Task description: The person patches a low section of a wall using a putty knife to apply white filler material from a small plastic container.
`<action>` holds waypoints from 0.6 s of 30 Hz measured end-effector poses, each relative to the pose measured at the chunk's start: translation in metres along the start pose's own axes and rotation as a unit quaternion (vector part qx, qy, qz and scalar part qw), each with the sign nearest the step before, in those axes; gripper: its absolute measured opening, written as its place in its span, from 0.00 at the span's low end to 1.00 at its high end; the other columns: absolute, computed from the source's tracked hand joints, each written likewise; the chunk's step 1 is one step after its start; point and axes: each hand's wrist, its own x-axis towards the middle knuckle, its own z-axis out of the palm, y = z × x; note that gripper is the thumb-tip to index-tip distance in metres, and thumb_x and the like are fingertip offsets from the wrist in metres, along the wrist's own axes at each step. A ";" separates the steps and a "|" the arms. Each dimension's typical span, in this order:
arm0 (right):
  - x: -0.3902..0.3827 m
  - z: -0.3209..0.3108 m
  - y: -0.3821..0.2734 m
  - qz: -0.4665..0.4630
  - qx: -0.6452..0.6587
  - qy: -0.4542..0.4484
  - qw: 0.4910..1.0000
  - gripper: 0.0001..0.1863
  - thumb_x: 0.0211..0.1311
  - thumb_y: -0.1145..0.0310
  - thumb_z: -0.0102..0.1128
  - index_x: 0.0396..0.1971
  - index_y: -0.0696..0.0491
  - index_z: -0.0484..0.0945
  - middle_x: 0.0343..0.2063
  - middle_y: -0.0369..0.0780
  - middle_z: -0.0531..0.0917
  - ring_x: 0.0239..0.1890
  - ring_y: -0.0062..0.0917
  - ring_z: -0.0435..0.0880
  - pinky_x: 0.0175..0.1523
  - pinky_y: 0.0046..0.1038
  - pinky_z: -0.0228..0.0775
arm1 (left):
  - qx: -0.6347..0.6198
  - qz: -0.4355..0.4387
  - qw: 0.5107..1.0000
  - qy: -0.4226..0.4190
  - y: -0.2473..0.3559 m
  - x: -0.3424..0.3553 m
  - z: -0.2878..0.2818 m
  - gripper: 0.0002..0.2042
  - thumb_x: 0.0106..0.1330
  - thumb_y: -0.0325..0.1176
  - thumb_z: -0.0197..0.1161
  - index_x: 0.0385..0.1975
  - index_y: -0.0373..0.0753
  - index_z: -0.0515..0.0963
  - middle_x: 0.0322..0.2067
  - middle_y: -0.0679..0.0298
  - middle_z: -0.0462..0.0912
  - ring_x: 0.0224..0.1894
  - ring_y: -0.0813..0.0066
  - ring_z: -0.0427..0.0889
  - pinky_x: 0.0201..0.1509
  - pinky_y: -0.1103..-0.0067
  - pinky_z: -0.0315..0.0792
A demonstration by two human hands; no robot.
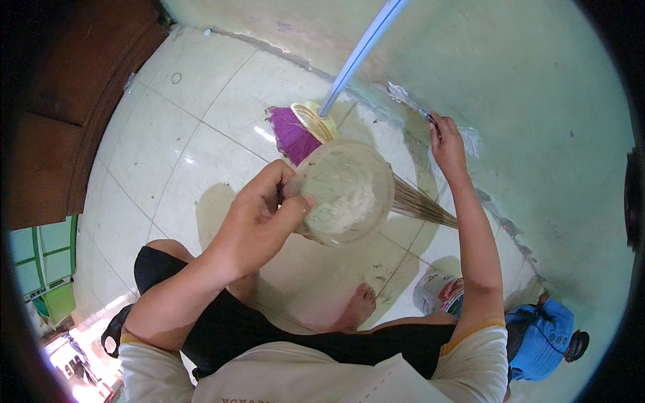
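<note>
My left hand [272, 211] grips a translucent round plastic tub [344, 193] with pale, whitish contents, held over the floor in front of me. Out to the right, my right hand [445, 144] is closed on the handle of a paintbrush [403, 95], whose white-coated tip lies at the pale green wall [564, 114]. A fresh white smear [470, 141] shows on the wall beside that hand. Below the brush and behind the tub, a bundle of thin sticks [423, 205] lies on the floor.
A broom with purple bristles [289, 131] and a long blue handle [363, 50] leans by the wall. A printed bucket [430, 292] and blue cloth item [537, 336] are at lower right. Dark wooden furniture [60, 87] and green plastic crates [50, 262] line the left. My bare foot rests on tiles [175, 121].
</note>
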 end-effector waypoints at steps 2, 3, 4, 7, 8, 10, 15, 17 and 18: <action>-0.001 -0.001 0.000 0.038 -0.059 -0.004 0.998 0.14 0.67 0.67 0.52 0.49 0.55 0.76 0.40 0.48 0.78 0.39 0.46 0.80 0.44 0.41 0.74 | -0.017 -0.002 1.000 0.000 -0.001 0.001 0.001 0.06 0.66 0.29 0.57 0.35 0.36 0.68 0.28 0.70 0.70 0.31 0.84 0.71 0.36 0.84 0.69; -0.002 -0.002 0.001 0.041 -0.062 0.002 0.997 0.14 0.67 0.66 0.52 0.49 0.55 0.76 0.40 0.48 0.78 0.39 0.46 0.80 0.44 0.41 0.73 | -0.023 -0.004 1.000 0.000 0.000 0.001 0.001 0.05 0.66 0.28 0.57 0.34 0.35 0.67 0.28 0.71 0.68 0.31 0.86 0.69 0.35 0.85 0.68; -0.004 -0.006 0.003 0.044 -0.066 0.008 0.997 0.14 0.67 0.66 0.52 0.49 0.54 0.76 0.40 0.48 0.78 0.39 0.46 0.80 0.44 0.41 0.73 | -0.032 -0.007 0.999 -0.001 0.000 0.001 0.001 0.05 0.66 0.26 0.57 0.34 0.35 0.67 0.28 0.72 0.66 0.31 0.87 0.67 0.35 0.86 0.68; -0.009 -0.028 0.005 0.060 -0.058 0.011 0.996 0.14 0.67 0.65 0.51 0.49 0.53 0.76 0.39 0.48 0.79 0.40 0.45 0.80 0.44 0.41 0.73 | -0.007 -0.002 1.000 -0.002 -0.007 0.003 -0.001 0.05 0.66 0.29 0.56 0.35 0.37 0.68 0.28 0.70 0.71 0.32 0.84 0.71 0.36 0.83 0.69; -0.011 -0.039 0.004 0.068 -0.055 0.011 0.996 0.14 0.67 0.66 0.51 0.49 0.53 0.76 0.39 0.48 0.79 0.40 0.45 0.80 0.44 0.41 0.73 | -0.017 -0.006 1.000 -0.004 -0.006 0.003 0.000 0.05 0.66 0.29 0.56 0.35 0.37 0.68 0.28 0.70 0.71 0.32 0.84 0.71 0.36 0.83 0.69; -0.016 -0.053 0.001 0.044 -0.026 -0.007 0.999 0.13 0.68 0.66 0.51 0.48 0.53 0.76 0.39 0.48 0.79 0.40 0.45 0.80 0.44 0.41 0.73 | -0.034 -0.012 0.999 -0.005 -0.001 0.003 0.003 0.05 0.66 0.29 0.56 0.35 0.37 0.68 0.28 0.71 0.70 0.31 0.84 0.71 0.36 0.83 0.69; -0.010 -0.031 -0.005 -0.028 -0.008 -0.020 0.999 0.12 0.68 0.66 0.51 0.47 0.54 0.76 0.38 0.48 0.79 0.41 0.45 0.80 0.44 0.41 0.73 | -0.004 -0.002 1.000 -0.013 -0.003 0.006 0.004 0.05 0.66 0.29 0.56 0.35 0.37 0.67 0.28 0.70 0.71 0.31 0.85 0.72 0.35 0.83 0.69; 0.000 -0.008 -0.014 0.011 -0.016 -0.049 0.999 0.13 0.68 0.66 0.51 0.46 0.55 0.76 0.39 0.48 0.79 0.41 0.45 0.80 0.44 0.42 0.73 | -0.014 -0.004 1.000 -0.013 -0.002 0.005 0.004 0.05 0.66 0.29 0.56 0.35 0.37 0.67 0.28 0.70 0.71 0.31 0.84 0.72 0.35 0.83 0.69; 0.004 -0.004 -0.011 0.012 -0.028 -0.038 0.999 0.13 0.68 0.66 0.51 0.46 0.55 0.76 0.39 0.48 0.79 0.41 0.45 0.80 0.44 0.42 0.73 | -0.026 -0.006 1.000 -0.014 -0.003 0.005 0.005 0.06 0.66 0.29 0.56 0.35 0.36 0.67 0.28 0.70 0.71 0.31 0.84 0.72 0.35 0.83 0.69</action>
